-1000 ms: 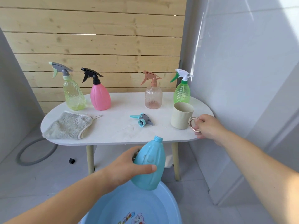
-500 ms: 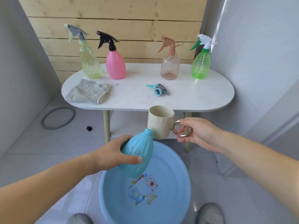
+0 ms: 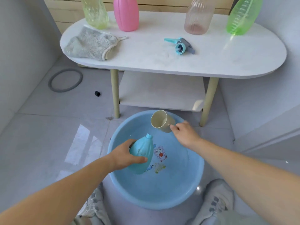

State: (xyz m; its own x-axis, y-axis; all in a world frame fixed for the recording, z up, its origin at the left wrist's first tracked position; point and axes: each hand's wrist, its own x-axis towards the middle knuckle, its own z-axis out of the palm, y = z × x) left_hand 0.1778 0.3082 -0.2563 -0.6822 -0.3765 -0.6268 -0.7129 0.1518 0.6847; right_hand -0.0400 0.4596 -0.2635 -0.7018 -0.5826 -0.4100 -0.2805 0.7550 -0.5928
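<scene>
My left hand grips an uncapped blue bottle, its neck tilted up and to the right, over a blue basin on the floor. My right hand holds a beige cup by its handle, which the hand hides. The cup is tipped on its side with the mouth facing left, over the basin's far edge. The cup and the bottle are apart. A blue and grey spray head lies on the white table.
On the table stand yellow-green, pink, clear pink and green bottles, with a grey cloth at the left. A grey ring and a small black piece lie on the floor. My shoes flank the basin.
My right hand took the cup off the table and brought it down over the basin, tipping it sideways. My left hand lowered the bottle over the basin. My view tilted down.
</scene>
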